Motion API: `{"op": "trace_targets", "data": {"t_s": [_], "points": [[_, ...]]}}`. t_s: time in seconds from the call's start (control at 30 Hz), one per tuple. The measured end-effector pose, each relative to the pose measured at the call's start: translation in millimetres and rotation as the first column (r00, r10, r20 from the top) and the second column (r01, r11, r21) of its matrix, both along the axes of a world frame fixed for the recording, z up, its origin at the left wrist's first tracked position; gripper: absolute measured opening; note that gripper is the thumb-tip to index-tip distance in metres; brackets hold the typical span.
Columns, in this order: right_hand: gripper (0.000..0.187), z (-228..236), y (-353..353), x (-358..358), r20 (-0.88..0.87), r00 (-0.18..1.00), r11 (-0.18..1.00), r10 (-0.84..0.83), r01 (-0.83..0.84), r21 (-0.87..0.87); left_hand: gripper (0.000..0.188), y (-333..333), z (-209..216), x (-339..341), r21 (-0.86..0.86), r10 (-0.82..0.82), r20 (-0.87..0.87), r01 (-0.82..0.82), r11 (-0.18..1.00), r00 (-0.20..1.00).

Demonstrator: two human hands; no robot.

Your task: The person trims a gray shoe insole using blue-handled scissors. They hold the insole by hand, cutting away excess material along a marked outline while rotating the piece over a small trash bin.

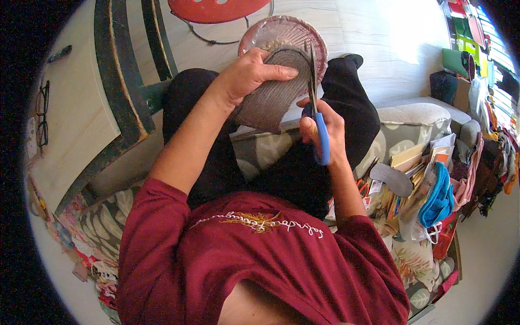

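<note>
Basket [325,47]: 12 o'clock, plastic-lined; pale bits [275,44] inside, so some cutting prob. done.
Grey ribbed piece [272,103]: 12 o'clock, partly over basket; far end rounded, 6 o'clock end angular, so shaping looks unfinished.
L hand [248,78]: gripping piece from its 10 o'clock side, thumb on top, near blades.
R hand [331,125]: wrapped round scissors' handles.
Scissors [324,143]: blades at piece's 3 o'clock edge; biting or just alongside, can't tell.
Blue cloth [436,201]: approx. 3 o'clock, well apart, not in way.
2nd grey piece [391,180]: 3 o'clock, w/ papers [409,158].
</note>
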State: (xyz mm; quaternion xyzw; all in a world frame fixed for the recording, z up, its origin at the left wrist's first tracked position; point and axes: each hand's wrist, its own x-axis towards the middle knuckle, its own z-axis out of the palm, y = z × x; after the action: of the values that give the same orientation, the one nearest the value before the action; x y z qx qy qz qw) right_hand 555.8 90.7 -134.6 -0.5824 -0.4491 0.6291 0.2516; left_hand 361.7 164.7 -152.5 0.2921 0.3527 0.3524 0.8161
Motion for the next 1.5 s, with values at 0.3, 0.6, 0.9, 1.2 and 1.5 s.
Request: {"op": "trace_targets", "data": {"t_s": [0.3,0.6,0.9,1.2,1.5], "points": [[0.059,14,5,23,0.013,0.989,0.986,0.147,-0.145,-0.082,0.029,-1,-8,0,0.03,-0.044,-0.027,0.045,0.999,0.999],[0.065,18,22,22,0.038,0.967,0.968,0.251,-0.252,0.017,0.033,-4,-19,-2,0.003,-0.062,-0.103,0.063,0.998,0.993],[0.062,26,24,31,0.066,0.958,0.96,0.278,-0.275,-0.051,0.033,-4,-3,1,-0.019,-0.068,-0.052,0.067,0.998,0.996],[0.054,28,25,41,0.157,0.929,0.942,0.334,-0.331,-0.046,0.032,-3,-1,-1,-0.032,-0.148,-0.106,0.146,0.989,0.983],[0.051,33,18,41,0.133,0.945,0.954,0.298,-0.291,-0.072,0.034,-6,-11,0,0.039,-0.201,-0.14,0.209,0.977,0.969]]}}
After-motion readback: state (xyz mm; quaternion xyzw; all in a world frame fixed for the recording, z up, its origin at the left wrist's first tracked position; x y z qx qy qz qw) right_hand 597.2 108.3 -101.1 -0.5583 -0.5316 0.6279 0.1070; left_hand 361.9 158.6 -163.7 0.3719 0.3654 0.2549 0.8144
